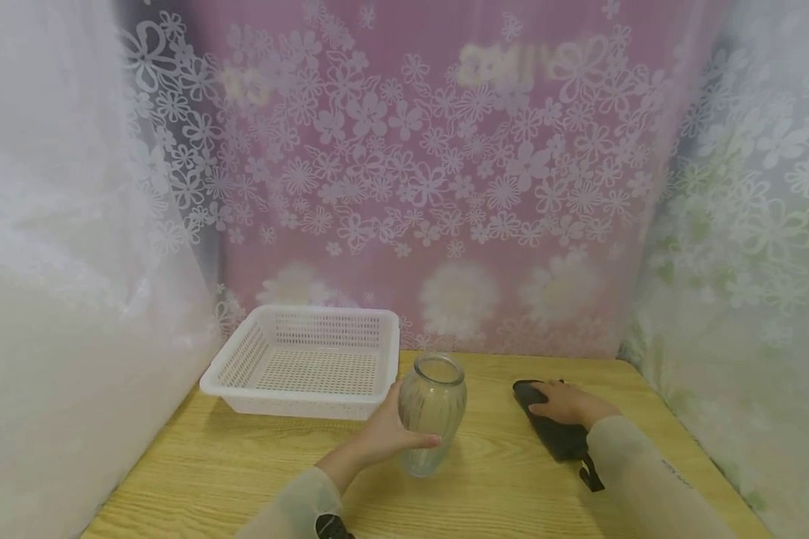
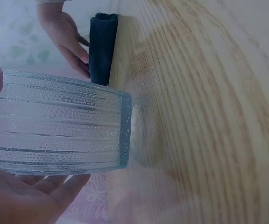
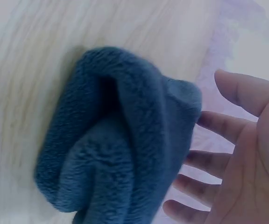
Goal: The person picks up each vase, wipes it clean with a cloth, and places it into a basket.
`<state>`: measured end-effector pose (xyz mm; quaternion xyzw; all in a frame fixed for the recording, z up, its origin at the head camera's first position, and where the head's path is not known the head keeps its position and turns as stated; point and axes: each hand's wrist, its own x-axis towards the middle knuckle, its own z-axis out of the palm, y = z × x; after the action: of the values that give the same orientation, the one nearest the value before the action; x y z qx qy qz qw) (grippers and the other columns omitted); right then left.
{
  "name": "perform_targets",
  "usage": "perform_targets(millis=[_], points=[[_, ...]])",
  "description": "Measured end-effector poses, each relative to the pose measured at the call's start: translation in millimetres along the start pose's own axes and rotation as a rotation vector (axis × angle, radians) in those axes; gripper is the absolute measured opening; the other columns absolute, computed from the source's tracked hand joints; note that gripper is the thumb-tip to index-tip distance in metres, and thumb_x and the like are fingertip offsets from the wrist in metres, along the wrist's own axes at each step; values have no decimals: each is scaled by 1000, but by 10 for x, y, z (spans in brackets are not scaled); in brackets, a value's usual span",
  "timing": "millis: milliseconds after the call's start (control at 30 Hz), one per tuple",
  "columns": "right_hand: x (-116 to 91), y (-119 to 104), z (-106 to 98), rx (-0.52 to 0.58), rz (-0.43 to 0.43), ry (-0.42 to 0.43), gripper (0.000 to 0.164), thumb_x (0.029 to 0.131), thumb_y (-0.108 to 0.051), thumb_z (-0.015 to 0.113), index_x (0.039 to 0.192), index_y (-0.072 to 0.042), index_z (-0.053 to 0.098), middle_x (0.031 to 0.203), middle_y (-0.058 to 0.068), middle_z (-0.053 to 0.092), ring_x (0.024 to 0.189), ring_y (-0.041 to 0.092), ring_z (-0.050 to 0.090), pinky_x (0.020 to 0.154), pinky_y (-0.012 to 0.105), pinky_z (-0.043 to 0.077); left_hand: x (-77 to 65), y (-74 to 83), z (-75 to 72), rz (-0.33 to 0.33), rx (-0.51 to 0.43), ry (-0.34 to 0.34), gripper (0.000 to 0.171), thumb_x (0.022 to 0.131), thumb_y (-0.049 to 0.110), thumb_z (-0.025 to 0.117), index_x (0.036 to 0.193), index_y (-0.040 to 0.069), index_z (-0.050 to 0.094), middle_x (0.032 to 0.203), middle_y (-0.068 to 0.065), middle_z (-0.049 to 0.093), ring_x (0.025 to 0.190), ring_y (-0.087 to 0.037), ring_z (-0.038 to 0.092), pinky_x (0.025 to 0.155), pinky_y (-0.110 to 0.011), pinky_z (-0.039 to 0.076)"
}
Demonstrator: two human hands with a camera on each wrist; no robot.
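Note:
My left hand (image 1: 383, 436) grips a clear ribbed glass vase (image 1: 434, 410), with the thumb across its near side and the fingers behind it. The vase stands upright, mouth up; its base (image 2: 125, 130) is close to the tabletop, and I cannot tell whether it touches. At the right lies a dark folded towel (image 1: 554, 434) with a fuzzy, rolled end (image 3: 111, 140) and a narrow tail (image 1: 590, 474) toward me. Over its far part my right hand (image 1: 569, 404) rests. In the right wrist view those fingers (image 3: 214, 161) are fairly straight, with tips at the towel's side.
Behind and left of the vase sits a white perforated plastic basket (image 1: 300, 404), with nothing seen inside. The wooden table (image 1: 499, 494) is bordered by a pink flowered curtain (image 1: 431, 187) at the back and pale sheets at both sides. A dark watch (image 1: 330, 526) is on the left wrist.

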<state>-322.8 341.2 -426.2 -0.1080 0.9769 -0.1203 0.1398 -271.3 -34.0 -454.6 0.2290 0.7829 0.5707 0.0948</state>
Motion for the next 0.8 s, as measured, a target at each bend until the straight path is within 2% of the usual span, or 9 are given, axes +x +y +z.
perform_targets(millis=[167,333,567,800], points=[[-9,-65,-42,-6,-43,11,60,102,-34,58,147,3,43,148,38,35,135,62,27,104,75,25,-24,11,-59,-3,31,-10,113,75,40,88,159,20,15,154,-16,36,137,-42,40,103,-68,36],[-41,-185,-91,-2,-75,27,58,102,-30,59,147,3,44,147,32,43,134,54,38,104,68,33,-43,19,-117,-14,57,-34,116,75,40,88,160,21,11,155,-17,35,138,-44,39,103,-70,35],[-117,-430,-167,13,-82,14,67,101,-45,57,149,-1,44,149,26,44,135,48,41,106,65,34,-89,28,-177,-6,43,-87,116,76,38,89,160,22,11,155,-18,34,137,-45,39,101,-71,37],[-187,-661,-221,32,-128,9,58,102,-38,58,149,-6,45,150,22,45,136,45,43,107,63,35,-153,49,-262,9,-1,-101,111,76,35,89,158,21,15,151,-16,38,134,-41,42,101,-67,39]])
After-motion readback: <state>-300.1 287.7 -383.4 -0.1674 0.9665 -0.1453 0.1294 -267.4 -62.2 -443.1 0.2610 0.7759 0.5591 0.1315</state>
